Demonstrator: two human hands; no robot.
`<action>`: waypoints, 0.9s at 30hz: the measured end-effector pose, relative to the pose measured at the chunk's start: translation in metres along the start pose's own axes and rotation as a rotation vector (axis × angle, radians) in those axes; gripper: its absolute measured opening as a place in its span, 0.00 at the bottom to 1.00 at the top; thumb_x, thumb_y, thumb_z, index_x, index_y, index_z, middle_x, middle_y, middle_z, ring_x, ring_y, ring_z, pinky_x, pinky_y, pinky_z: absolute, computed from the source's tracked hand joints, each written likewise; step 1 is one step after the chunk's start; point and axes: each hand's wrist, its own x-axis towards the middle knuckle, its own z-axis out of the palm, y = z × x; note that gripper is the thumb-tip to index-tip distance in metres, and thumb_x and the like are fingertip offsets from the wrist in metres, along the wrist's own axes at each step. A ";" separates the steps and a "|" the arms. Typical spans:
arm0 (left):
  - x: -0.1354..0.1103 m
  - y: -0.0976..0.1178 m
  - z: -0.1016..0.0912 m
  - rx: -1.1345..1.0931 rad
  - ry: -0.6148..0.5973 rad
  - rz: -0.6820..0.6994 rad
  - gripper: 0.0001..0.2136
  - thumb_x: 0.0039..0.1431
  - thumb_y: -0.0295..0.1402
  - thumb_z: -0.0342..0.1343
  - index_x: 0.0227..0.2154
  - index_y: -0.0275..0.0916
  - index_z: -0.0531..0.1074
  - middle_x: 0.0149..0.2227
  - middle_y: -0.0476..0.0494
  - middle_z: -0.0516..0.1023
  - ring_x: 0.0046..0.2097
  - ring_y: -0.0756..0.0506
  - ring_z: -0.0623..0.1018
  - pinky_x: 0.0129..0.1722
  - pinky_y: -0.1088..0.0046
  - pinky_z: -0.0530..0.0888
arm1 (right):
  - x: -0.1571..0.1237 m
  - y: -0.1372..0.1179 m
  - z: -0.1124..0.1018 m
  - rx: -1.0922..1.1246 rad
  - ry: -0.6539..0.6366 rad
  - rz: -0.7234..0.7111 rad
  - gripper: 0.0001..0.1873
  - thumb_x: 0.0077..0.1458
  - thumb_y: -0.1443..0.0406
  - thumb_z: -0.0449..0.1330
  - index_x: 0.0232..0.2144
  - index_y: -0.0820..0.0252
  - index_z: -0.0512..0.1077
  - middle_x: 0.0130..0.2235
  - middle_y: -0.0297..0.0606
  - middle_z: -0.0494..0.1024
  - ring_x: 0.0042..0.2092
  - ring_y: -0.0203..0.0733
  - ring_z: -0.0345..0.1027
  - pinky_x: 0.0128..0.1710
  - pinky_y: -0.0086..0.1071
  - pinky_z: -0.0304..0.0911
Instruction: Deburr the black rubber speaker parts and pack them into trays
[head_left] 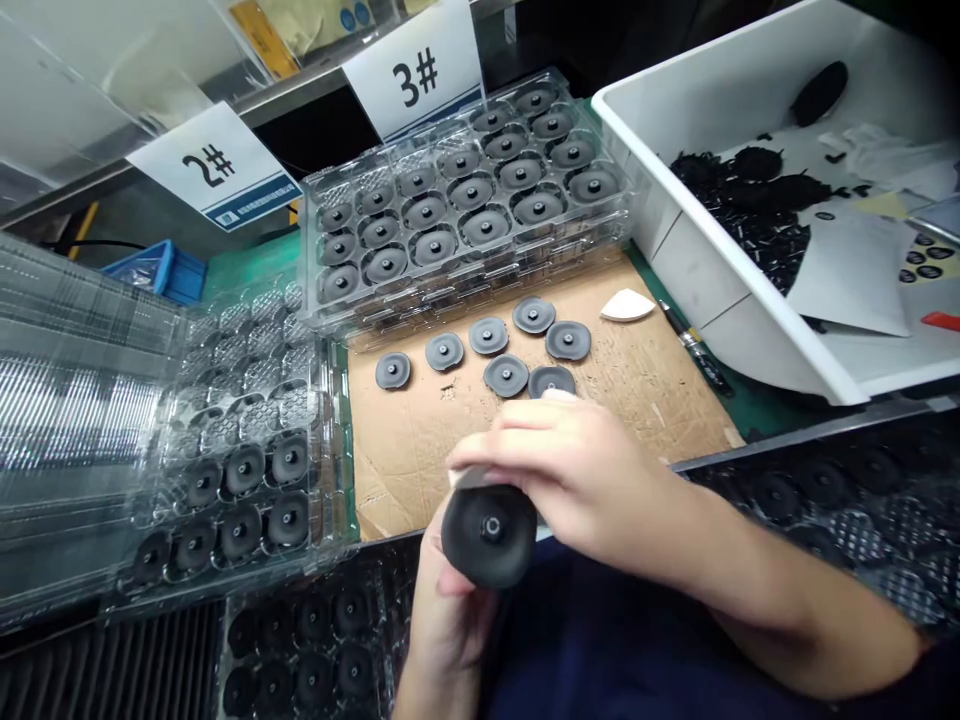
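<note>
At 6 o'clock, black rubber disc (489,540) clamped between left hand (442,610) underneath and right hand (577,470) on top. Edge grip looks shallow: may slip and drop among loose discs (488,336) at 12 o'clock.

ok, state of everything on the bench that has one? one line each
black disc: held face up towards the camera, off the bench
left hand: gripping the disc from below
right hand: fingers closed on the disc's top edge
top tray: visible pockets all filled
left tray: near pockets filled, far ones empty
loose discs: seven, flat on the cardboard
white bin: open, holds black scraps and sheets
</note>
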 end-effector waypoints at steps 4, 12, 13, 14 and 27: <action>0.006 -0.002 0.000 0.112 0.067 0.010 0.20 0.59 0.45 0.45 0.32 0.37 0.77 0.25 0.46 0.74 0.37 0.41 0.78 0.38 0.64 0.78 | 0.008 0.002 0.006 -0.020 0.049 -0.315 0.12 0.60 0.69 0.52 0.37 0.58 0.76 0.25 0.31 0.72 0.27 0.34 0.59 0.29 0.32 0.50; 0.013 0.008 0.001 -0.389 -0.037 0.057 0.26 0.34 0.45 0.67 0.41 0.43 0.76 0.43 0.43 0.80 0.44 0.42 0.79 0.47 0.71 0.74 | -0.020 0.072 0.048 -0.029 -0.136 0.357 0.12 0.58 0.69 0.54 0.42 0.59 0.75 0.38 0.40 0.79 0.40 0.40 0.71 0.38 0.32 0.61; 0.013 0.010 -0.001 -0.411 -0.033 0.052 0.25 0.35 0.43 0.68 0.41 0.43 0.77 0.43 0.43 0.80 0.45 0.42 0.79 0.46 0.72 0.75 | -0.031 0.076 0.057 -0.015 -0.174 0.333 0.12 0.57 0.69 0.55 0.42 0.59 0.75 0.37 0.40 0.79 0.39 0.39 0.72 0.38 0.32 0.61; 0.013 0.011 -0.003 -0.423 -0.028 0.047 0.25 0.35 0.43 0.68 0.41 0.44 0.77 0.43 0.43 0.80 0.46 0.41 0.78 0.46 0.72 0.75 | -0.040 0.078 0.064 0.007 -0.199 0.317 0.11 0.57 0.69 0.56 0.42 0.59 0.75 0.35 0.39 0.80 0.38 0.39 0.72 0.37 0.31 0.62; 0.012 0.015 -0.012 -0.451 -0.063 -0.019 0.23 0.39 0.38 0.69 0.42 0.48 0.75 0.42 0.51 0.80 0.48 0.46 0.77 0.48 0.76 0.73 | 0.024 -0.018 0.039 0.151 -0.009 0.019 0.14 0.59 0.71 0.49 0.39 0.71 0.73 0.34 0.43 0.78 0.34 0.39 0.69 0.38 0.32 0.64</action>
